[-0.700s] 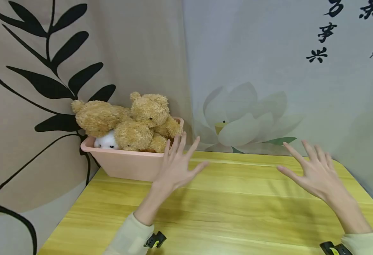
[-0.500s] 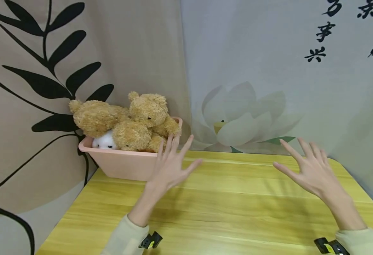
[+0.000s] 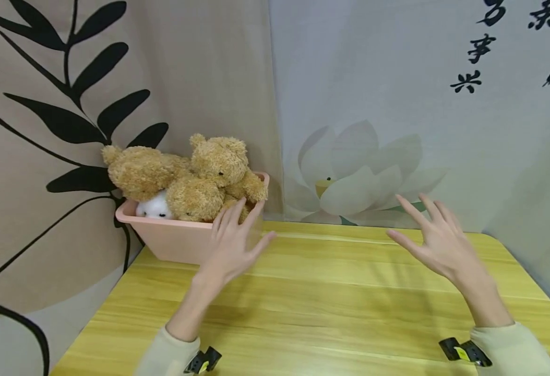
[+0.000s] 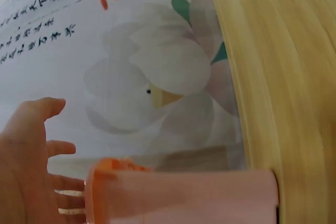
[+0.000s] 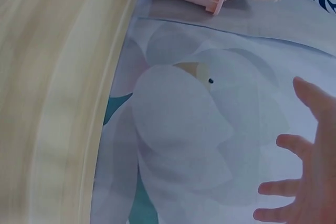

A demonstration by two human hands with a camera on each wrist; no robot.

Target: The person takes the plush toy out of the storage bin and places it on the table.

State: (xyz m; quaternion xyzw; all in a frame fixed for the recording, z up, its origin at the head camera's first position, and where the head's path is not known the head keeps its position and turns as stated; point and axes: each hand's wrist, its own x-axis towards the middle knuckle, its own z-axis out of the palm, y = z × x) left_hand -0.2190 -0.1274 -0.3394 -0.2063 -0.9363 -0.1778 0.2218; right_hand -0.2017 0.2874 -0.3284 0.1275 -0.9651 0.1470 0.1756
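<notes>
A pink bin [image 3: 176, 241] stands at the back left of the table, filled with tan teddy bears [image 3: 195, 198] and a white plush toy [image 3: 155, 207] wedged beneath them. My left hand [image 3: 230, 245] is spread in front of the bin's right part, its fingertips overlapping the rim in the head view. In the left wrist view the left hand [image 4: 31, 171] has its fingers close beside the bin's wall [image 4: 184, 198]. Over the table's right side my right hand [image 3: 439, 243] hangs with fingers spread, holding nothing. The right wrist view shows those fingers [image 5: 281, 187] apart from everything.
The yellow wooden table [image 3: 331, 303] ends at a printed cloth backdrop [image 3: 364, 68] with a lotus [image 3: 364, 183] and black writing. Behind the bin, another cloth [image 3: 209, 62] carries black leaves. Both sleeves have black wrist mounts [image 3: 465, 351].
Both hands have moved left. The left hand now overlaps more of the bin's front, and the right hand has come in toward the middle. The plush toys and bin stay put.
</notes>
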